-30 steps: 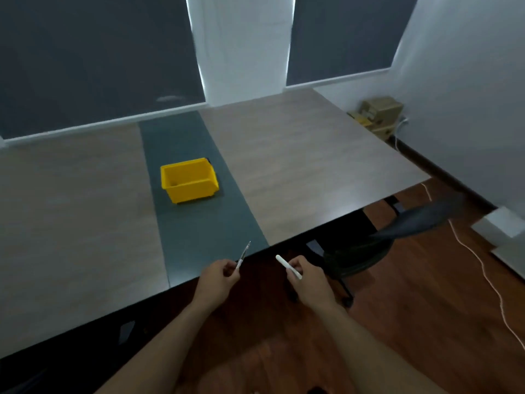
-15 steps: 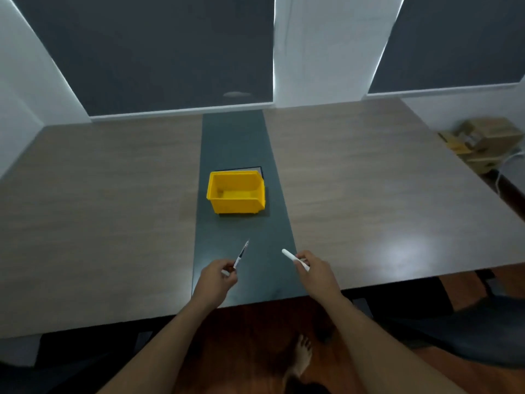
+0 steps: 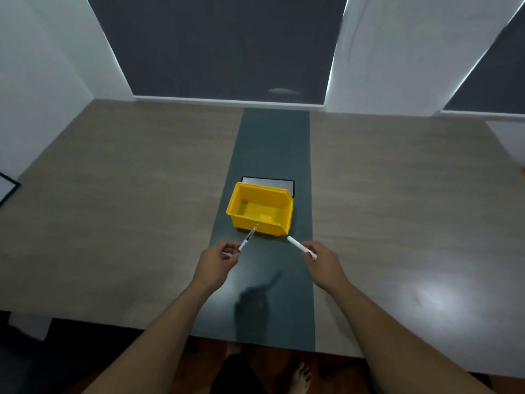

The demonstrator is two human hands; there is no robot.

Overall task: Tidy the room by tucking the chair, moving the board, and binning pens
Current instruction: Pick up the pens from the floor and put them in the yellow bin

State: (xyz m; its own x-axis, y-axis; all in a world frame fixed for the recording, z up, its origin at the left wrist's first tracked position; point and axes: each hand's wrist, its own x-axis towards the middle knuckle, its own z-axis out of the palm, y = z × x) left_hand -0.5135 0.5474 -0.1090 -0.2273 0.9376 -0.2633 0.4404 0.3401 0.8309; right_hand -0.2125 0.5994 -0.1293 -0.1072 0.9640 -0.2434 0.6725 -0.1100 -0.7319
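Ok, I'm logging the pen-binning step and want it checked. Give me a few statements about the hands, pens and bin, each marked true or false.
1. Each hand holds a pen: the left hand a clear pen, the right hand a white pen. True.
2. The yellow bin already holds pens. False: it looks empty.
3. The bin sits on the dark strip of the table. True.
4. The white pen's tip is over the bin's opening. False: it is short of the bin.
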